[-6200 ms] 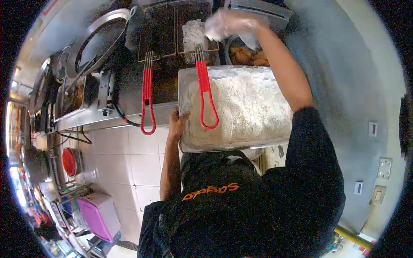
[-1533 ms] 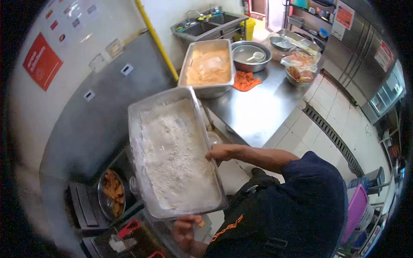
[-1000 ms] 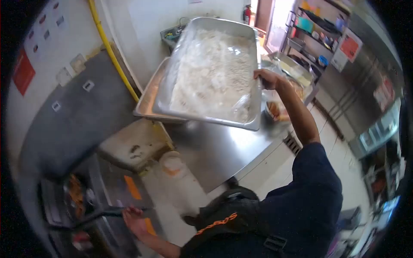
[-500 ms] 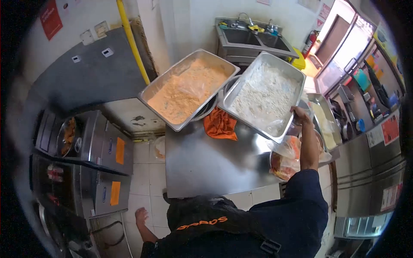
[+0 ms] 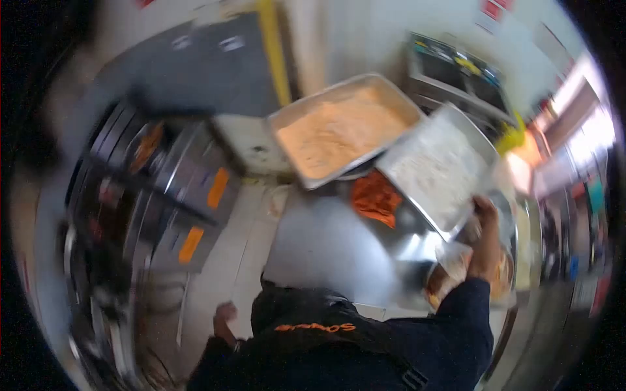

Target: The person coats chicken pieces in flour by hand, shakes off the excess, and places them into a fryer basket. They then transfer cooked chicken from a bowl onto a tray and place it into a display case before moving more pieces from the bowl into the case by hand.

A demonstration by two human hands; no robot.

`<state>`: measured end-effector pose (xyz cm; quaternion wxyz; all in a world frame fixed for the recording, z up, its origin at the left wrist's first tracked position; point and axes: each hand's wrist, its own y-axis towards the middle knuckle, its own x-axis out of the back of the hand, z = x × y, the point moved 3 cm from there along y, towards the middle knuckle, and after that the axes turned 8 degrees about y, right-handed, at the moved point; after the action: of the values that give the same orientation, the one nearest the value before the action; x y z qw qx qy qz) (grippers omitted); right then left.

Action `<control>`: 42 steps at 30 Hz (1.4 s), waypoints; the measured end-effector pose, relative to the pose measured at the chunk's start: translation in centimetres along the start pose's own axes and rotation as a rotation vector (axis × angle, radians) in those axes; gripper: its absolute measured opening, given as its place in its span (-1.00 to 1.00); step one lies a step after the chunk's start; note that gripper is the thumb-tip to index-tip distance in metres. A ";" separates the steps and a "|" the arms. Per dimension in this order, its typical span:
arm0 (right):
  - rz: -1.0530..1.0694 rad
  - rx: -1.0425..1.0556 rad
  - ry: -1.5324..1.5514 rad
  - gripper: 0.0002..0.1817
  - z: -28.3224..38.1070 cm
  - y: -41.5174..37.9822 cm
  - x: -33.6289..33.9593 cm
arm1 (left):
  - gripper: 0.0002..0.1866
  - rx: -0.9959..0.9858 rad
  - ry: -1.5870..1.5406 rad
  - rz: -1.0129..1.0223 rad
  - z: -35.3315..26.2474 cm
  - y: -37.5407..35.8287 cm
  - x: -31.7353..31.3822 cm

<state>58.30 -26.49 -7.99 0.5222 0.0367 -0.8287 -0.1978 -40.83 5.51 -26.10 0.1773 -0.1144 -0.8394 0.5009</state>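
Note:
At the right of the table, my right hand [image 5: 484, 210] has its fingers closed on the near right rim of a steel tray [image 5: 438, 229] of white flour. To the left, a second steel tray [image 5: 305, 180] holds orange, flour-like powder. A crumpled orange cloth [image 5: 376, 199] lies on the table in front of the trays. Just below my right hand, a bowl of reddish food [image 5: 438, 287] is partly covered by clear plastic. My left hand [image 5: 225, 313] hangs low beside my body, away from the table. It is blurred, with loose fingers and nothing visible in it.
The steel table [image 5: 326, 241] stands before me. Stacked steel appliances [image 5: 173, 195] with orange labels are on the left. A double sink [image 5: 456, 72] is against the back wall. Another tray [image 5: 527, 241] stands at the right, with shelves beyond.
The view has turned left, so the trays and table appear farther right, and it is blurred. My right hand stays at the flour tray's rim; my left hand still hangs low.

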 end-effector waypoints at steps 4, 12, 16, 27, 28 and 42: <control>0.665 -0.364 0.865 -0.61 -2.8 1.7 0.3 | -0.66 -0.011 -0.062 -0.038 -0.8 1.5 0.9; 0.461 -0.550 0.710 -0.67 3.1 4.5 7.1 | -0.70 -0.003 -0.082 -0.026 -2.3 4.2 4.1; 0.464 -0.952 0.409 -0.57 4.9 5.2 9.5 | -0.70 0.016 -0.026 -0.021 -2.5 4.9 8.0; -0.401 -0.674 0.332 -0.51 23.9 32.4 28.4 | -0.79 0.083 0.062 -0.068 -0.9 10.5 24.2; -0.373 -0.632 0.667 -0.56 30.0 36.9 31.8 | -0.77 -0.021 -0.107 0.029 -1.8 10.6 24.9; 0.819 0.254 3.993 -0.37 84.3 63.5 39.1 | -0.72 -0.997 -0.238 0.090 -37.1 -6.7 19.3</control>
<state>-24.34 45.82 16.76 -0.5180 -0.0365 -0.8137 -0.2611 -43.25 39.21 -0.53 -0.0173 -0.1632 -0.9848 0.0565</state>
